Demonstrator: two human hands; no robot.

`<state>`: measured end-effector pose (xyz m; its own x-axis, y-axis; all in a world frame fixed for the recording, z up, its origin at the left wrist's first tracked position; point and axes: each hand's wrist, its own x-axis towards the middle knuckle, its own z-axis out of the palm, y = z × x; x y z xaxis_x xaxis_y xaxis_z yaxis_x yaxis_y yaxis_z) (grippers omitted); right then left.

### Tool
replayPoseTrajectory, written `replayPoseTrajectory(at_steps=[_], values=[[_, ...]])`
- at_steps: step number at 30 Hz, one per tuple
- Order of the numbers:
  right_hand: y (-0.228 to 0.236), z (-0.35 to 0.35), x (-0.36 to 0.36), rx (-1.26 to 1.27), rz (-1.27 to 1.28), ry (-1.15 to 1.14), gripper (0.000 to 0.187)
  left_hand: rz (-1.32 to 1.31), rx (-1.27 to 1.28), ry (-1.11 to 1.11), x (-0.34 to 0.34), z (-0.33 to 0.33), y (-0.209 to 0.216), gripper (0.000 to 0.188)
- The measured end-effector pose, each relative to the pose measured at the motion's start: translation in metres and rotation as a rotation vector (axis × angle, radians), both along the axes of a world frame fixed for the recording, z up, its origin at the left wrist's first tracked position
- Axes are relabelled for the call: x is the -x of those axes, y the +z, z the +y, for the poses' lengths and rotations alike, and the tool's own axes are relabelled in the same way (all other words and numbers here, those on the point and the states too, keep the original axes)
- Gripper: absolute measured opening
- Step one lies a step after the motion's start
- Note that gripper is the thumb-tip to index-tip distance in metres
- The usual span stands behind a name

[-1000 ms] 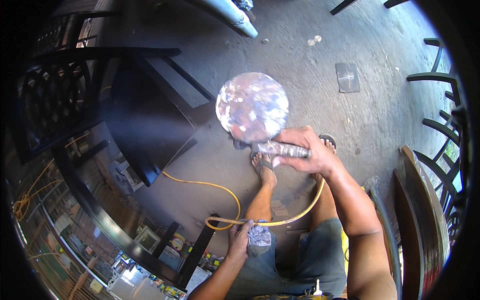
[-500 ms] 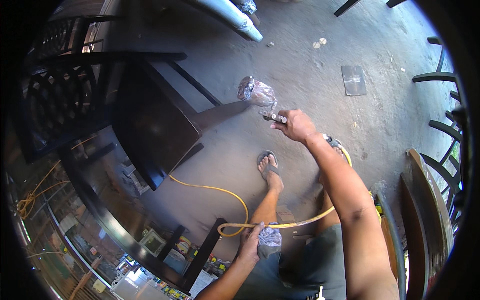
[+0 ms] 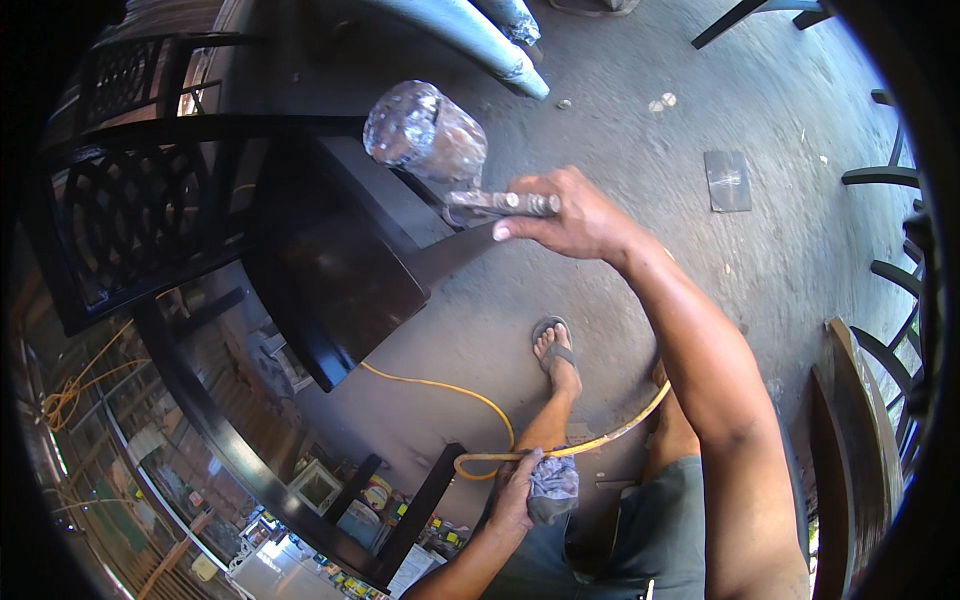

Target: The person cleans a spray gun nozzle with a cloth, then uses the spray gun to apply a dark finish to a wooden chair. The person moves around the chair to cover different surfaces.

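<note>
My right hand (image 3: 580, 215) is closed around a paint spray gun (image 3: 500, 204), held out over the near corner of a dark wooden chair (image 3: 350, 250). The gun's cup (image 3: 428, 132) is smeared with paint and sits on its far left side. Fingers hide the gun's handle and trigger. Down by my left knee, my left hand (image 3: 512, 495) grips a looped yellow air hose (image 3: 610, 437) together with a crumpled greyish rag (image 3: 553, 487). The chair has a glossy seat and a lattice backrest (image 3: 135, 220).
Another dark chair (image 3: 120, 80) stands at the far left. Pale pipe-like legs (image 3: 480, 50) reach in at the top. A flat grey square (image 3: 728, 181) lies on the concrete floor. Wooden boards (image 3: 850, 450) stand at the right, near dark curved chair parts (image 3: 885, 178). A cluttered shelf (image 3: 290, 560) is lower left.
My right hand has raised the spray gun and moved it left, so it looks larger over the chair. My left hand keeps its hold on hose and rag. The whole view has shifted slightly.
</note>
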<state>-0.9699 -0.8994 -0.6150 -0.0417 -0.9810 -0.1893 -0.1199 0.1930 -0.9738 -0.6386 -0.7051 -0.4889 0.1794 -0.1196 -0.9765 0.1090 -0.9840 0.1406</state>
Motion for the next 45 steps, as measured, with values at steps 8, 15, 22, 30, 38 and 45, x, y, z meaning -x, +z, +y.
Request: replayPoseTrajectory(at_steps=[8,15,22,30,38,45], values=[[0.002,-0.079,-0.019,0.026,0.068,-0.138,0.035,0.068,-0.030,0.077,-0.032,-0.010,-0.006,0.033],[-0.005,-0.139,-0.030,0.196,0.161,-0.249,0.042,0.064,0.003,0.168,-0.033,-0.022,-0.005,0.033],[0.013,-0.175,-0.037,0.008,0.317,-0.235,0.047,0.152,-0.016,0.255,-0.016,-0.038,0.004,0.031],[-0.020,-0.155,-0.035,-0.220,0.383,-0.131,0.054,0.196,-0.088,0.238,-0.029,-0.026,0.003,0.037],[-0.044,-0.083,-0.014,-0.241,0.348,0.091,0.059,0.290,-0.232,0.304,-0.028,-0.008,0.011,0.037],[-0.028,-0.017,0.007,-0.286,0.371,0.256,0.059,0.215,-0.195,0.172,-0.014,0.022,0.011,0.039]])
